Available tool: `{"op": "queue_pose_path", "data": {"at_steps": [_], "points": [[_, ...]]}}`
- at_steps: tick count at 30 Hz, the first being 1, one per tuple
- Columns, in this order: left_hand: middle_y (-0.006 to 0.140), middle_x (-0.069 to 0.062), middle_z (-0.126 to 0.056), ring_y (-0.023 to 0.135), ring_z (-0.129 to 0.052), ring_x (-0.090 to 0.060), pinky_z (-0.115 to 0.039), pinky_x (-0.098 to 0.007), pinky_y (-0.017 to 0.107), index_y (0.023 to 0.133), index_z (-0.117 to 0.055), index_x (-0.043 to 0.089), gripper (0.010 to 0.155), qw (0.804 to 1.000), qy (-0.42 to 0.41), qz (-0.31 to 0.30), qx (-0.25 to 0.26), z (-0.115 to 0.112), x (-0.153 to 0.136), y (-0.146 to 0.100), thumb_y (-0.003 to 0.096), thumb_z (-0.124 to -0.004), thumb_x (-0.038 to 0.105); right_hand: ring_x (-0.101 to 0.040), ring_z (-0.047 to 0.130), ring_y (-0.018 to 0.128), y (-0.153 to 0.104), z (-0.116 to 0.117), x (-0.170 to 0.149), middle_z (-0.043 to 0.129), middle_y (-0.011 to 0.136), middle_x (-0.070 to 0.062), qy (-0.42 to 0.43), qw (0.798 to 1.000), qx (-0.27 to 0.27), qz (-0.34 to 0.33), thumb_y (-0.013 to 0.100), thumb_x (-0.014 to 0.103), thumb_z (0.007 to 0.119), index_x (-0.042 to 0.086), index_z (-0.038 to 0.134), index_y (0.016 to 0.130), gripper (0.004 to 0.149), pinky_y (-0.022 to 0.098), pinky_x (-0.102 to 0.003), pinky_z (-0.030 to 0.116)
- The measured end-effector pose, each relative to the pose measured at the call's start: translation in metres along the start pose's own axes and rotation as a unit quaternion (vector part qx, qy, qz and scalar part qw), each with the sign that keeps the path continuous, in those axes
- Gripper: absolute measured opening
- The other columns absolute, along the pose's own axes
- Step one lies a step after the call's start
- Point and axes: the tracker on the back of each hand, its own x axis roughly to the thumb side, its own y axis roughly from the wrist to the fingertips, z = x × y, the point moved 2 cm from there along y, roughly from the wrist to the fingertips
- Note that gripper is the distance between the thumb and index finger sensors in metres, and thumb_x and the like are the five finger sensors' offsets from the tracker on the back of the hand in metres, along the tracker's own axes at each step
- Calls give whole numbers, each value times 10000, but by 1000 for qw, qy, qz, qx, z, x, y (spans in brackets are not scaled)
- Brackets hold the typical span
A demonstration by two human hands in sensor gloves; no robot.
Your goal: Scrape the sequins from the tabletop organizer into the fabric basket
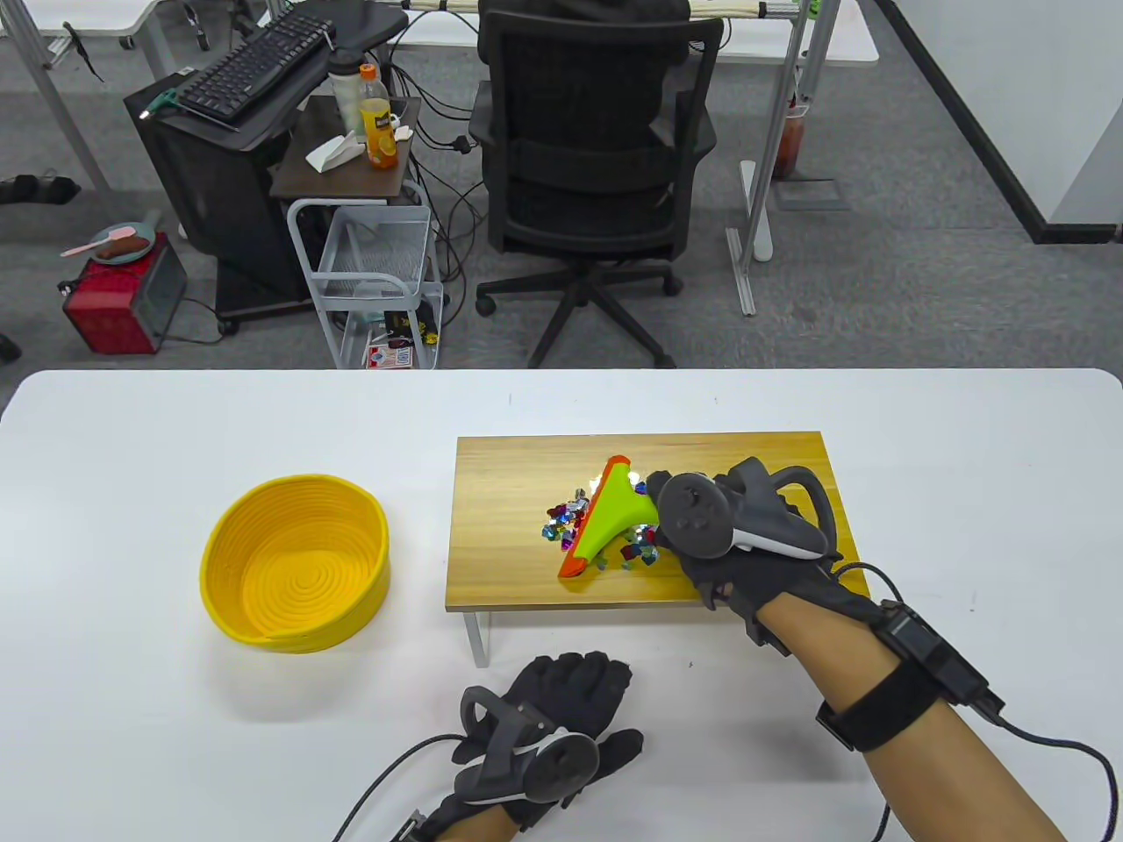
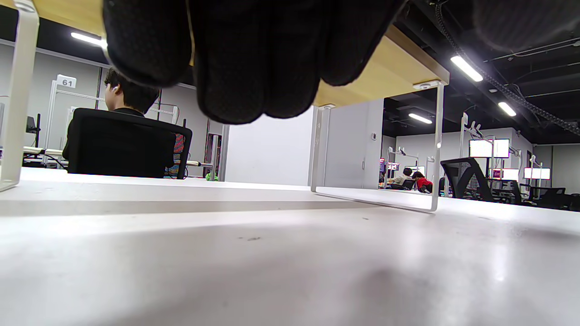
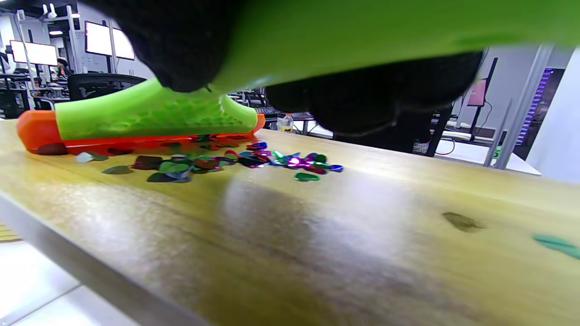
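The yellow basket is sitting on the white table to the left of the wooden organizer, and its ribbed floor is showing bare. The sequins are lying in a loose heap on the organizer's top, most of them on the basket side of the scraper, a few on the other side by the right hand. That hand is gripping the green handle, fingers wrapped round it, with the orange edge resting on the wood. The right wrist view is showing what the table view is not: the orange edge touching the wood with sequins scattered before it, and a stray green one lying well apart. The left hand is lying on the table just in front of the organizer, holding nothing, its fingers seemingly stretched out flat, though its tracker is covering part of it. In the left wrist view, the fingertips are hanging blurred before the organizer's underside and its white legs.
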Motion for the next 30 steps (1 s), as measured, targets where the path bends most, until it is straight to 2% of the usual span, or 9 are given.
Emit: {"op": "queue_pose_path", "data": {"at_steps": [22, 26, 30], "points": [[944, -85, -896, 763, -950, -344, -792, -576, 569, 927, -734, 222, 744, 1000, 5, 1, -8, -1, 1, 1, 390, -669, 732, -417, 928, 700, -59, 3, -84, 807, 958, -152, -4, 998, -3, 56, 527, 346, 786, 144, 615, 1070, 604, 548, -597, 767], [948, -86, -893, 763, -951, -344, -792, -576, 569, 927, -733, 223, 743, 1000, 5, 1, -8, -1, 1, 1, 389, -669, 732, -419, 924, 700, -64, 3, -90, 803, 959, -156, 1, 998, -6, 60, 532, 346, 786, 135, 609, 1071, 605, 548, -598, 764], [949, -87, -890, 766, -948, -345, -790, -578, 571, 929, -731, 224, 742, 1000, 7, 1, -6, -1, 1, 2, 391, -669, 731, -422, 916, 699, -64, -3, -82, 781, 963, -175, -2, 998, -27, 51, 545, 340, 763, 106, 570, 1077, 612, 549, -599, 760]]}}
